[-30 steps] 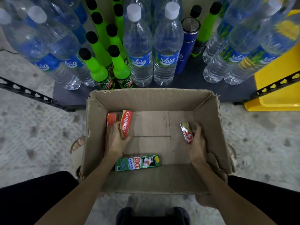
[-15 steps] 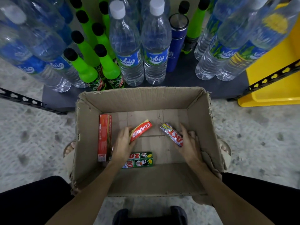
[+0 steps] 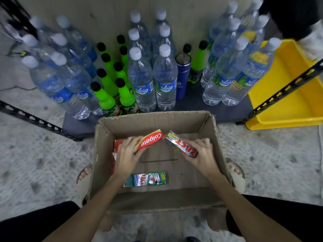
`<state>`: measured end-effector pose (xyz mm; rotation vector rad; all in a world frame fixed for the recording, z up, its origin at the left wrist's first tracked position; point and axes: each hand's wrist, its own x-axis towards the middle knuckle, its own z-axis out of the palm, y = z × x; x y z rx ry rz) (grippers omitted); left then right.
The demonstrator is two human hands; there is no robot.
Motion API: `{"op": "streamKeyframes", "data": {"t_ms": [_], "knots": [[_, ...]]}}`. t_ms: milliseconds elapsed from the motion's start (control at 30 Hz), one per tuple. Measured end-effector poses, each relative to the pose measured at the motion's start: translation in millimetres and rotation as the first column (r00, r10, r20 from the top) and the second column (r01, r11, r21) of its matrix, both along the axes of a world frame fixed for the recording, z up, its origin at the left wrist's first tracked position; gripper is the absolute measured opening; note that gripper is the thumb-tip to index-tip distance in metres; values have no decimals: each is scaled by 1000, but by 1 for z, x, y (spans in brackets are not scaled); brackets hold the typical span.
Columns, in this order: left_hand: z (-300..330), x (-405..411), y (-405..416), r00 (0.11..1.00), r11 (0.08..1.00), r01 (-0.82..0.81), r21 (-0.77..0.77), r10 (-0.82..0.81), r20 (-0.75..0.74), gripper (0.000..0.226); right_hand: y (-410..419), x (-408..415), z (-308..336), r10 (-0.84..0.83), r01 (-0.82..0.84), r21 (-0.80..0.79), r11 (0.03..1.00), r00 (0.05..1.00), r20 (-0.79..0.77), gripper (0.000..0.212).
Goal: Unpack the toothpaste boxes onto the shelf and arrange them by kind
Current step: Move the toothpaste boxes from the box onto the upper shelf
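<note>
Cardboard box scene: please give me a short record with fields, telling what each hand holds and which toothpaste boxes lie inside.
left hand: grips the red Colgate box, raised above the carton floor
right hand: grips the silver Zact box, also raised
cardboard box: open, on the floor in front of the shelf
left inside: green Zact box lying flat; red box by the left wall, partly hidden
shelf: water bottles, green bottles, blue flask

Red-and-yellow Colgate box (image 3: 150, 140), silver-and-red Zact box (image 3: 181, 146), green Zact box (image 3: 146, 179), brown carton (image 3: 153, 121), yellow tray (image 3: 286, 109).
</note>
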<state>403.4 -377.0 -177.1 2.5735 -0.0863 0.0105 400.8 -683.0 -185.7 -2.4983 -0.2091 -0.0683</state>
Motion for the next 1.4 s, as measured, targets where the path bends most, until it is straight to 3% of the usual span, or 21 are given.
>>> {"op": "streamKeyframes", "data": {"t_ms": [200,433,633,867,1100,1400], "knots": [[74,0,14,993,1000,-4,17,2,115,46,-1,8,67,65,-72,35,997,982,177,57],[173,-4,27,965,996,-17,-89,39,261,53,-6,17,175,120,-150,105,983,960,253,61],[264,-2,30,927,999,28,-19,-19,375,49,-13,13,287,187,-222,88,971,935,300,54],[363,-7,36,858,995,94,-33,-64,509,61,-36,13,412,274,-282,-28,959,897,347,51],[487,4,30,759,984,178,-30,-118,640,49,-65,28,523,286,-298,-44,954,849,444,53],[579,104,-9,704,983,152,98,-178,688,47,-90,109,612,293,-199,-248,948,847,444,55]]}}
